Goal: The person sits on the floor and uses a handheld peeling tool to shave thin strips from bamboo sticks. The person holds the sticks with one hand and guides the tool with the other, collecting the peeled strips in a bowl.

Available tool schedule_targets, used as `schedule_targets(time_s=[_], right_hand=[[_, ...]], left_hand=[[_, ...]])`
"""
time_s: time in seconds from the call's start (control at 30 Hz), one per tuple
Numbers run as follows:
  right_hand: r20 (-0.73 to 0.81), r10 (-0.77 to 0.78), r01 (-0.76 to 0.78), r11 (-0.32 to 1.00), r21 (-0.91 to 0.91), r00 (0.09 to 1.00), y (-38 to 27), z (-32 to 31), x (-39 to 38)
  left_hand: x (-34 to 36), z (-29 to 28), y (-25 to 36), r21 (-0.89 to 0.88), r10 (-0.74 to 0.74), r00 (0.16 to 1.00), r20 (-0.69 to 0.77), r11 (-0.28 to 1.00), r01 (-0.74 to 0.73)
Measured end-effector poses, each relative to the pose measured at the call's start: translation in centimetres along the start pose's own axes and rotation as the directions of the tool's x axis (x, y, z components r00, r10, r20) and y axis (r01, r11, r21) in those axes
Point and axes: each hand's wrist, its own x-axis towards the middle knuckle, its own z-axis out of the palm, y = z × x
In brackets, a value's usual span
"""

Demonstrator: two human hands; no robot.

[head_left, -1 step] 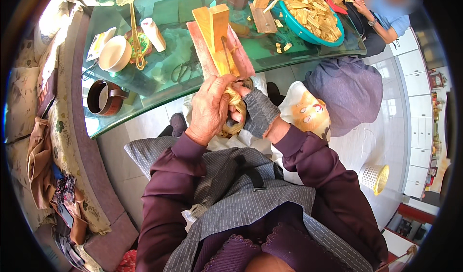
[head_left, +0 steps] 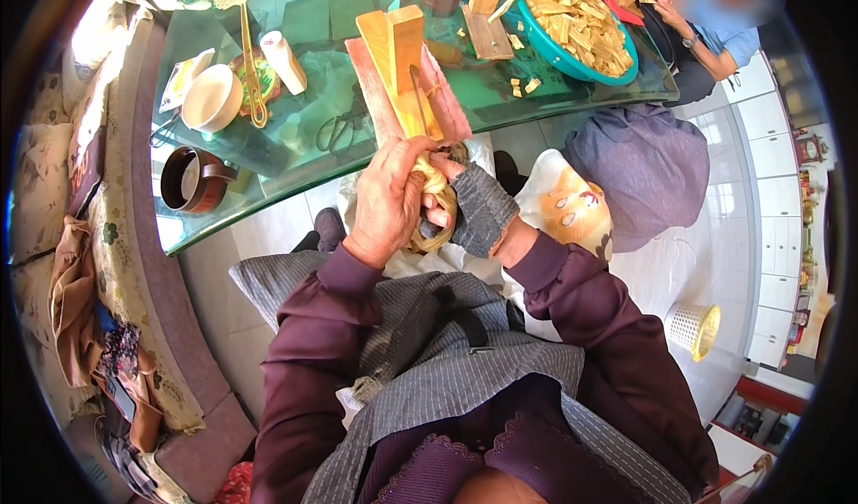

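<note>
Strip bundle (head_left: pixel 433 179), pale yellow, sits between left hand (head_left: pixel 391 196) and grey-wrapped right hand (head_left: pixel 475 202), just beside the wooden block (head_left: pixel 407 46). Looks light, bendy, probably tears easily, so pinch near the top end. Fingers closed on it, some tips hidden tbh.

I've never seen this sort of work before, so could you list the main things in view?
Flat glass table: 1, green, top
Wide round basin: 1, teal, table's far right
Flat dry strips: many, yellow, in the basin
Angled wooden block: 1, honey-brown, table's near edge
Flat pad: 1, pink, showing beside the block
Round bowl: 1, white, table's left
Handled mug: 1, dark brown, table's left edge
Slim cylinder: 1, white, right of the bowl
Round basket: 1, white with yellow rim, floor, right
Co-worker's sleeve: 1, light blue, top right
Twisted strand bundle: 1, yellow, between the hands
Left hand: 1, maroon-cuffed, grip on the strand bundle
Right hand: 1, grey-wrapped, grip on the same bundle
</note>
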Motion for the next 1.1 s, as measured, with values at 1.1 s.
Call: schedule_targets(time_s=[1.1], right_hand=[[-0.179, -0.183, 0.111, 0.930, -0.349, 0.967, -3.3, -0.6, -0.6]], left_hand=[[0.5, 0.8, -0.3, -0.703, -0.261, 0.961, 0.095, 0.665, 0.250]])
